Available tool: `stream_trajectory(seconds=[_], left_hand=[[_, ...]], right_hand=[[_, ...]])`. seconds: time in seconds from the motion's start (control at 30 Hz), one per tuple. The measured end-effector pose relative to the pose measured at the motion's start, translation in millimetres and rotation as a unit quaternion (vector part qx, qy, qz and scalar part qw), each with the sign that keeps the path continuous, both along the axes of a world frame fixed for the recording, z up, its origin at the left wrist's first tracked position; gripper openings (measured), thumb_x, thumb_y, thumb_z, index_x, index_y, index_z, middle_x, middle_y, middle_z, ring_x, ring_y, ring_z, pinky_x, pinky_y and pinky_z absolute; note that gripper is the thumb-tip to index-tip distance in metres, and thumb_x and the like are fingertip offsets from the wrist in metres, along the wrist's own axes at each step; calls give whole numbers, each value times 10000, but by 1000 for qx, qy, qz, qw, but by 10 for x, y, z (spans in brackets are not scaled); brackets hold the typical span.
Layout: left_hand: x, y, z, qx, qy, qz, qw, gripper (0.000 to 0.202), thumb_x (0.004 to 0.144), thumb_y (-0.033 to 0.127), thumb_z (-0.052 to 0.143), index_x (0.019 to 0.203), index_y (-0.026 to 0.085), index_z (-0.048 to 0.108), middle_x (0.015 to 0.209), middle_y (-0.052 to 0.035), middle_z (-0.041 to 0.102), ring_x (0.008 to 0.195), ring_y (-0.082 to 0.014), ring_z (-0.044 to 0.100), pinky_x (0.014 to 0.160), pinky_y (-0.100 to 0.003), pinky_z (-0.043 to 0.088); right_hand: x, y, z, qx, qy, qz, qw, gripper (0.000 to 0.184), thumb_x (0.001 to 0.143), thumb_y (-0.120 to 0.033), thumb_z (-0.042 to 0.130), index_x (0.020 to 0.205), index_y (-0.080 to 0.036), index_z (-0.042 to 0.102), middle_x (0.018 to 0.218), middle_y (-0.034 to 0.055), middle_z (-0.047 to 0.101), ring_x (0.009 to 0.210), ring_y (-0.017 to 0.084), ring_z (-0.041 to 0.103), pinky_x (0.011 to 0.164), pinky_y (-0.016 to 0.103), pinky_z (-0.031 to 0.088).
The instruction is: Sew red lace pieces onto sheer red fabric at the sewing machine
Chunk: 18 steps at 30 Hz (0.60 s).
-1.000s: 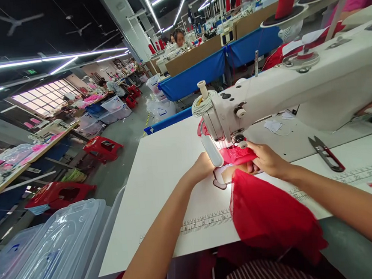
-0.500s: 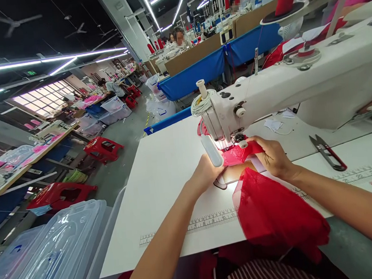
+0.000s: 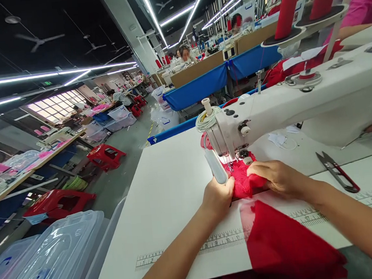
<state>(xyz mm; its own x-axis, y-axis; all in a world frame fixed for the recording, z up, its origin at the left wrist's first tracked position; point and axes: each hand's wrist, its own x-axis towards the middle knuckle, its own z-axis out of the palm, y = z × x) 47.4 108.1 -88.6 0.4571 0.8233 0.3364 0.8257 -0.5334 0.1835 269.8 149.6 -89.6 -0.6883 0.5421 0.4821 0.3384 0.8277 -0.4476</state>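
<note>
Red lace fabric [image 3: 241, 182] lies under the needle of a white sewing machine [image 3: 267, 107], lit by the machine's lamp. My left hand [image 3: 218, 195] pinches the fabric's left edge, just below a clear guard [image 3: 219, 169]. On the other side my right hand [image 3: 277, 177] grips the lace between thumb and fingers, close to the presser foot. A sheer red piece [image 3: 283, 235] hangs from the work over the table's front edge. Part of the fabric is hidden behind the machine head.
Thread snips [image 3: 338, 172] lie on the white table [image 3: 146, 203], right of my right hand. A printed ruler runs along its front. Red thread cones [image 3: 287, 11] stand behind the machine. Lidded plastic boxes [image 3: 59, 252] and red stools [image 3: 105, 156] are at the left.
Both hands have shifted slightly towards me relative to the needle, and more red lace shows between them. The right hand's fingers have turned down onto the fabric. The whole view has tilted a little.
</note>
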Motion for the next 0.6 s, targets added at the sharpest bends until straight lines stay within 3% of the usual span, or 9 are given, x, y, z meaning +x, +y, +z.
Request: stream_trajectory(seconds=[0.17,0.27,0.47,0.6], left_hand=[[15,-24,-53,125,89,-43,987,248,847,8,388,820,146,592,736,-58,610,645,-164,575,471,-240,373],[54,-45,-51,162,104,-40,980,270,875,-1,383,831,134,613,712,-51,604,614,-163,563,442,-245,367],[93,-117,-24,164,131,-33,977,253,912,37,400,993,107,630,825,-86,643,677,-172,603,446,-239,442],[81,-159,-8,147,134,-36,979,316,905,30,370,1109,82,606,962,-142,667,751,-194,628,515,-265,519]], right_hand=[[-11,4,-48,51,-72,-11,996,357,820,-3,381,1003,-196,618,914,69,633,766,171,579,660,259,452],[-65,-25,-74,93,-83,-43,991,371,831,7,352,976,-198,625,899,63,627,751,167,564,629,260,428],[-109,-28,-34,173,-85,-57,980,325,899,-34,314,775,-182,575,770,49,581,666,166,499,519,282,358],[-119,12,-25,194,-73,-32,978,375,975,-94,284,703,-181,527,846,62,633,706,160,530,545,284,394]])
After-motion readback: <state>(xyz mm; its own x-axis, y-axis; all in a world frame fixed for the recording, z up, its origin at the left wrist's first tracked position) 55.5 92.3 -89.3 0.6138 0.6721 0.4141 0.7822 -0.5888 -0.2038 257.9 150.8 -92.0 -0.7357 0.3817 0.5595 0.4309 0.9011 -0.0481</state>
